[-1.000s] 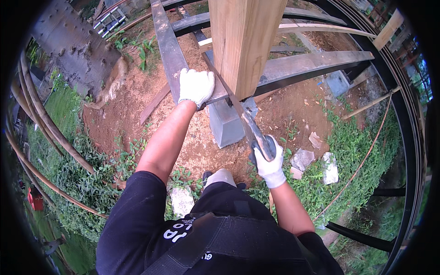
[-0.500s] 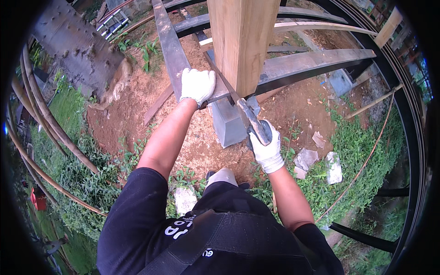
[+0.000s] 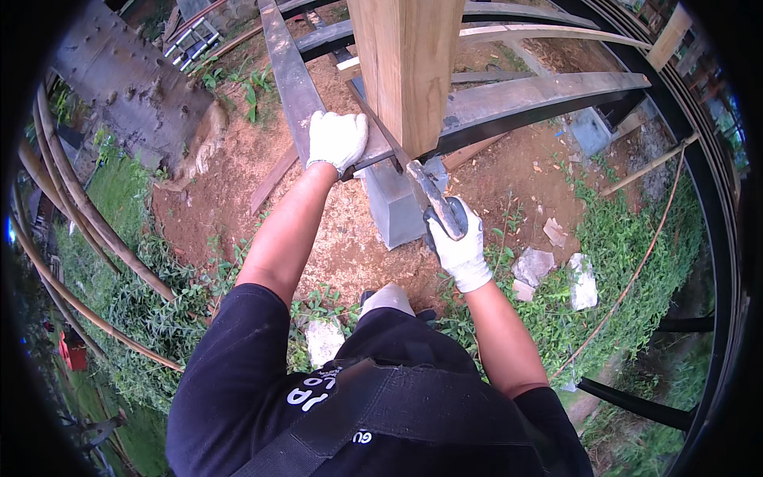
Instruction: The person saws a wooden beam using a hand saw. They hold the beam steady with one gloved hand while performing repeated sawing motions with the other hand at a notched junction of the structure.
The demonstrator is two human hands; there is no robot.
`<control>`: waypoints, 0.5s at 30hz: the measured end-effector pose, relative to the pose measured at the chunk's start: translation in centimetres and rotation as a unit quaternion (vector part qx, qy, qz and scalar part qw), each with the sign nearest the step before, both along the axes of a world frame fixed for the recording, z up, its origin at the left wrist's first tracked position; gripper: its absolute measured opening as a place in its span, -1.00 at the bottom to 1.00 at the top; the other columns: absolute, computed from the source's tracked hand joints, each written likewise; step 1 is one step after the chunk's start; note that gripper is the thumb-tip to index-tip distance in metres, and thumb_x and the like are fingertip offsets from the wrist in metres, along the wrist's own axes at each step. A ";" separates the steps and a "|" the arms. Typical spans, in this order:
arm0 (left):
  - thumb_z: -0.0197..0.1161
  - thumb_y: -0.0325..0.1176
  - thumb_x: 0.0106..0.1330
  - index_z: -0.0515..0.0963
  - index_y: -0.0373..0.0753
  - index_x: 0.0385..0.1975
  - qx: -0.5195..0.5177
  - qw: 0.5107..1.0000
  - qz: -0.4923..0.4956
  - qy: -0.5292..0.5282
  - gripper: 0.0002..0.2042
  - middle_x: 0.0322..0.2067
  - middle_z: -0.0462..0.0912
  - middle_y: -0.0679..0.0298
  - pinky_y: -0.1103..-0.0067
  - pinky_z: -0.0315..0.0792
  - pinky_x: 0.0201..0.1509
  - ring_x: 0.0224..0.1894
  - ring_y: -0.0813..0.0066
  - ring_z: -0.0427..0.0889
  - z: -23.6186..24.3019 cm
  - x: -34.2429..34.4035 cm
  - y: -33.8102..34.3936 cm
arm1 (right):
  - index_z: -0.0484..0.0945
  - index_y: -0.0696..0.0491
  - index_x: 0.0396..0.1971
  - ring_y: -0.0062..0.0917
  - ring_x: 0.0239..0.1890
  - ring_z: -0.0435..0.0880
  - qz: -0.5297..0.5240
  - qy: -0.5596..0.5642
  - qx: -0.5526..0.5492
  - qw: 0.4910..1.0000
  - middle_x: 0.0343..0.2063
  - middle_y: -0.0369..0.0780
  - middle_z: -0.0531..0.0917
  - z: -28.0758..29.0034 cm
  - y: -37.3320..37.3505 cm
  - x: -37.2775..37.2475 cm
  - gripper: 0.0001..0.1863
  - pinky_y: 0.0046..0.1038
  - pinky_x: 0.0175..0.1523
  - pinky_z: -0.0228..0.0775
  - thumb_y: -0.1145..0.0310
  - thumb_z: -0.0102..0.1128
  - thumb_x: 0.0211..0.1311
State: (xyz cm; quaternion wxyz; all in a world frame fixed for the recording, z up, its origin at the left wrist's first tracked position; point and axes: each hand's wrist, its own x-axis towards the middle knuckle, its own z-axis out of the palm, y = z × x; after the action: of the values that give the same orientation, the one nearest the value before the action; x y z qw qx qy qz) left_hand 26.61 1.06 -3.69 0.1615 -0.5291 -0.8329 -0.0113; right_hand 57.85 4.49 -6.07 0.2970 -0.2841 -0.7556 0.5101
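Note:
My right hand (image 3: 458,248), in a white glove with a dark palm, is wrapped around the worn handle of a handsaw (image 3: 430,195). The saw's narrow blade slants away to the upper left, close along the left side of an upright timber post (image 3: 405,75), across the end of a dark wooden beam (image 3: 292,79). How deep the blade sits in the wood I cannot tell. My left hand (image 3: 338,141), also in a white glove, is closed over that beam's near end, just left of the blade; its fingertips are partly hidden.
A grey concrete footing (image 3: 395,213) stands beneath the post. Curved beams (image 3: 548,99) run right to a black curved frame (image 3: 699,238). Sawdust covers the soil around the footing. Broken stones (image 3: 582,282) lie in the plants at right. A thick tree trunk (image 3: 131,87) rises at left.
The whole view has shifted slightly, so the post, beams and both hands appear a little higher and further left. Both grips are the same; the saw has barely moved against the post.

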 end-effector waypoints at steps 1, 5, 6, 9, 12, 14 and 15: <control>-0.01 -0.26 0.48 0.65 -0.17 -0.33 -0.013 1.000 0.000 -0.005 -0.72 -0.33 0.79 0.08 0.09 0.44 0.01 -0.20 0.02 0.77 -0.1 -0.2 -0.4 | 0.59 0.13 -0.18 -0.08 -0.30 0.80 0.003 0.014 -0.001 1.000 -0.39 -0.02 0.74 0.1 -1.1 0.8 -0.75 -0.24 -0.19 0.59 0.40 0.44 0.19; -0.01 -0.24 0.48 0.68 -0.15 -0.32 -0.005 0.999 0.033 -0.003 -0.71 -0.33 0.79 0.09 0.09 0.42 0.02 -0.19 0.03 0.75 -0.6 -0.6 -2.5 | 0.66 0.22 -0.07 -0.23 -0.26 0.86 0.005 -0.026 0.014 1.000 -0.33 -0.04 0.79 -2.5 -6.5 11.9 -0.62 -0.28 -0.07 0.67 0.49 0.39 0.05; -0.02 -0.24 0.49 0.69 -0.14 -0.32 0.012 0.999 0.034 -0.004 -0.70 -0.34 0.79 0.09 0.09 0.41 0.04 -0.18 0.03 0.75 -0.5 -0.5 -2.4 | 0.66 0.20 -0.08 -0.23 -0.24 0.87 -0.019 -0.020 0.021 0.999 -0.32 -0.04 0.80 -3.6 -7.6 15.0 -0.63 -0.28 -0.06 0.67 0.48 0.38 0.05; -0.05 -0.23 0.52 0.70 -0.13 -0.30 0.016 1.000 0.026 0.001 -0.67 -0.33 0.79 0.09 0.09 0.40 0.06 -0.17 0.02 0.74 -0.8 -0.8 -1.9 | 0.64 0.15 -0.11 -0.13 -0.26 0.84 -0.020 0.008 0.009 1.000 -0.34 -0.04 0.78 -3.8 -5.2 9.8 -0.67 -0.24 -0.13 0.64 0.44 0.42 0.10; -0.06 -0.22 0.53 0.70 -0.14 -0.28 -0.001 0.999 0.014 -0.034 -0.66 -0.32 0.79 0.07 0.09 0.40 0.06 -0.17 0.02 0.74 0.2 0.6 0.6 | 0.60 0.13 -0.12 -0.04 -0.29 0.79 0.003 0.030 0.068 0.997 -0.37 -0.02 0.75 -1.0 0.5 -1.3 -0.70 -0.20 -0.19 0.60 0.38 0.45 0.19; -0.06 -0.22 0.53 0.69 -0.15 -0.29 -0.005 0.999 0.020 -0.033 -0.66 -0.31 0.79 0.06 0.09 0.40 0.06 -0.17 0.03 0.75 -0.4 0.4 -0.7 | 0.59 0.13 -0.12 -0.08 -0.30 0.80 0.019 0.004 -0.015 1.000 -0.37 -0.02 0.75 -0.8 0.2 -1.4 -0.70 -0.22 -0.19 0.60 0.36 0.45 0.21; -0.06 -0.21 0.53 0.69 -0.16 -0.29 -0.019 0.999 0.016 -0.028 -0.66 -0.31 0.79 0.06 0.09 0.40 0.05 -0.16 0.03 0.75 -0.5 0.0 -1.2 | 0.59 0.13 -0.12 -0.09 -0.31 0.81 0.016 0.005 0.032 0.999 -0.36 -0.03 0.76 -0.7 -0.7 -0.7 -0.70 -0.22 -0.19 0.61 0.37 0.45 0.20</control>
State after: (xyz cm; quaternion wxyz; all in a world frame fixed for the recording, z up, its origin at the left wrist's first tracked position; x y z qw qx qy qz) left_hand 26.61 -0.10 -4.24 0.1285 -0.5184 -0.8454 -0.0076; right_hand 57.16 3.75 -6.77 0.3015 -0.2601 -0.7745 0.4915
